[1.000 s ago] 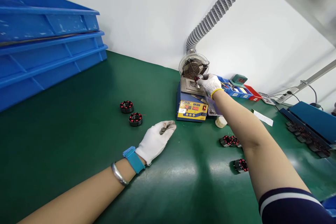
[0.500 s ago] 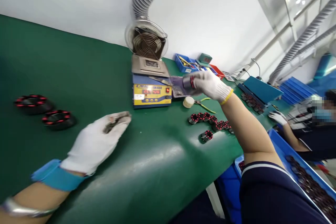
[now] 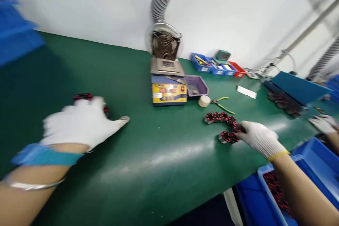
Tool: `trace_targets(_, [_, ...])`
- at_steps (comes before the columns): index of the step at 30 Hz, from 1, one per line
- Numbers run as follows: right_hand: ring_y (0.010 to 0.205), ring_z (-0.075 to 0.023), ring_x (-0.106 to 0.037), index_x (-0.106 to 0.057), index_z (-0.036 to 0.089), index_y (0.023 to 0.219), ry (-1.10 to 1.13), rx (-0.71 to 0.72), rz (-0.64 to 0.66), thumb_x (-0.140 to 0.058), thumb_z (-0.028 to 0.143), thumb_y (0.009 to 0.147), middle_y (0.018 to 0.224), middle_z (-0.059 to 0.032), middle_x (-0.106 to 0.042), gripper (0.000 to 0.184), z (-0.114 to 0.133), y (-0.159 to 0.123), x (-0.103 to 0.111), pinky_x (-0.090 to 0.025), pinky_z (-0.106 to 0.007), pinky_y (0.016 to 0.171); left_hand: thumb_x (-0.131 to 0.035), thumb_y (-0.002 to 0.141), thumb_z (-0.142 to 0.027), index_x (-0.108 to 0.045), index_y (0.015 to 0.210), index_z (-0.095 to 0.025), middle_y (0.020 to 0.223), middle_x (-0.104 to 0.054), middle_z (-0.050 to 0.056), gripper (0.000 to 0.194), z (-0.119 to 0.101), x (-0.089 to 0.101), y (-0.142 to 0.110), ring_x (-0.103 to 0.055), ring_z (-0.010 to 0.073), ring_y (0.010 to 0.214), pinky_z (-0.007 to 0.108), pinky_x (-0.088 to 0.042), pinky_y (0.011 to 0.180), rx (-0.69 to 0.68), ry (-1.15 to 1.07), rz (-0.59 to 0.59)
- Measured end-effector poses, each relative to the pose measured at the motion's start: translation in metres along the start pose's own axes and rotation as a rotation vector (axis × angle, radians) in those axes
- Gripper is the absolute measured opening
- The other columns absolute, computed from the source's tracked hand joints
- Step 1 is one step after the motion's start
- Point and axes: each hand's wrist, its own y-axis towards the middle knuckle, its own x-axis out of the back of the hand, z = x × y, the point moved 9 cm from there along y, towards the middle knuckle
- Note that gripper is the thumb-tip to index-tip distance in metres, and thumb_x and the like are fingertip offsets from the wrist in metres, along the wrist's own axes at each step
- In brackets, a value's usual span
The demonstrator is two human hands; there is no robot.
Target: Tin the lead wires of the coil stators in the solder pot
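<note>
My left hand (image 3: pixel 79 122), in a white glove, reaches over two black-and-red motor stators (image 3: pixel 83 96) on the left of the green bench; it covers most of them. Its thumb stretches out to the right, apart from the fingers. On the right, my gloved right hand (image 3: pixel 261 137) has thumb and fingers closed round a dark motor stator (image 3: pixel 239 128) at the edge of a group of several stators (image 3: pixel 224 137) standing on the bench. Its fingertips are partly hidden and a little blurred.
A soldering station (image 3: pixel 169 93) with a fan and grey hose stands at the back middle. Beside it are a purple tray (image 3: pixel 197 85), a pale round pad (image 3: pixel 204 101) and green-handled pliers (image 3: pixel 221 104). Blue bins (image 3: pixel 265 171) sit at the lower right; a co-worker's gloved hand (image 3: pixel 323 123) is far right.
My right hand has come down from near the purple tray with a stator, to the group of stators. My left hand has moved over the two stators, its thumb spread away. The view has shifted left.
</note>
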Motion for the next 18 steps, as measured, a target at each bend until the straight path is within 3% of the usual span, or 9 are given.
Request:
trace_targets(3, [0.089,-0.0310,-0.067,-0.065,0.032,0.110,0.185,0.025,-0.180,-0.052,0.053,0.085,0.099,-0.0048,-0.070,0.036,0.039,-0.022,0.023,-0.049,-0.039,0.065,-0.044,0.081,-0.064,-0.054,0.122,-0.020,0.118,-0.058,0.019,0.061,-0.009,-0.004,-0.008,-0.063,0.0416,0.094,0.052,-0.050,0.073,-0.011,0.206,0.060])
trace_targets(4, [0.090,-0.0286,-0.067,-0.065,0.033,0.112,0.308,0.125,-0.181,-0.055,0.052,0.084,0.102,-0.0033,-0.071,0.036,0.066,-0.029,0.023,-0.051,-0.038,0.068,-0.041,0.085,-0.058,-0.052,0.127,-0.023,0.120,-0.057,0.017,0.056,-0.016,-0.007,-0.011,-0.064,0.0381,0.093,0.048,-0.051,0.073,-0.035,0.221,0.048])
trace_targets(7, [0.103,-0.0240,-0.064,-0.060,0.033,0.122,0.558,0.599,-0.098,-0.062,0.043,0.082,0.119,-0.0010,-0.065,0.042,0.173,-0.047,0.014,-0.053,-0.035,0.080,-0.041,0.086,-0.052,-0.051,0.131,-0.028,0.122,-0.058,0.012,0.052,-0.037,-0.018,-0.021,-0.066,0.0326,0.091,0.041,-0.051,0.074,-0.097,0.186,0.010])
trace_targets(8, [0.110,-0.0256,-0.061,-0.057,0.031,0.126,0.569,0.696,-0.109,-0.065,0.043,0.080,0.128,-0.0016,-0.061,0.048,0.203,-0.047,0.011,-0.053,-0.037,0.083,-0.043,0.085,-0.054,-0.051,0.131,-0.028,0.122,-0.059,0.011,0.054,-0.043,-0.023,-0.024,-0.066,0.0321,0.091,0.040,-0.051,0.074,-0.108,0.158,0.009])
trace_targets(10, [0.116,-0.0285,-0.057,-0.056,0.026,0.128,0.607,0.748,-0.165,-0.070,0.046,0.076,0.135,-0.0038,-0.055,0.058,0.246,-0.033,0.003,-0.051,-0.040,0.090,-0.049,0.080,-0.060,-0.052,0.131,-0.026,0.122,-0.061,0.010,0.061,-0.048,-0.030,-0.028,-0.066,0.0324,0.095,0.039,-0.051,0.076,-0.117,0.091,0.020])
trace_targets(13, [0.123,-0.0303,-0.050,-0.058,0.019,0.126,0.669,0.833,-0.282,-0.072,0.050,0.074,0.136,-0.0094,-0.053,0.062,0.283,-0.010,0.002,-0.043,-0.043,0.103,-0.056,0.073,-0.067,-0.058,0.125,-0.023,0.117,-0.065,0.009,0.068,-0.049,-0.037,-0.029,-0.065,0.0341,0.100,0.040,-0.051,0.078,-0.123,0.002,0.058])
trace_targets(15, [0.123,-0.0288,-0.050,-0.060,0.017,0.122,0.747,0.896,-0.302,-0.069,0.049,0.078,0.132,-0.0106,-0.057,0.055,0.292,-0.003,0.005,-0.041,-0.042,0.105,-0.060,0.071,-0.064,-0.065,0.112,-0.024,0.109,-0.067,0.007,0.057,-0.049,-0.039,-0.028,-0.065,0.0324,0.096,0.038,-0.051,0.078,-0.144,-0.067,0.065])
trace_targets(18, [0.115,-0.0245,-0.057,-0.062,0.021,0.120,0.951,0.894,-0.157,-0.059,0.044,0.088,0.122,-0.0073,-0.064,0.040,0.293,0.003,0.007,-0.045,-0.039,0.100,-0.064,0.072,-0.053,-0.068,0.105,-0.023,0.097,-0.067,0.005,0.045,-0.057,-0.034,-0.031,-0.066,0.0260,0.089,0.034,-0.051,0.077,-0.252,-0.223,-0.001])
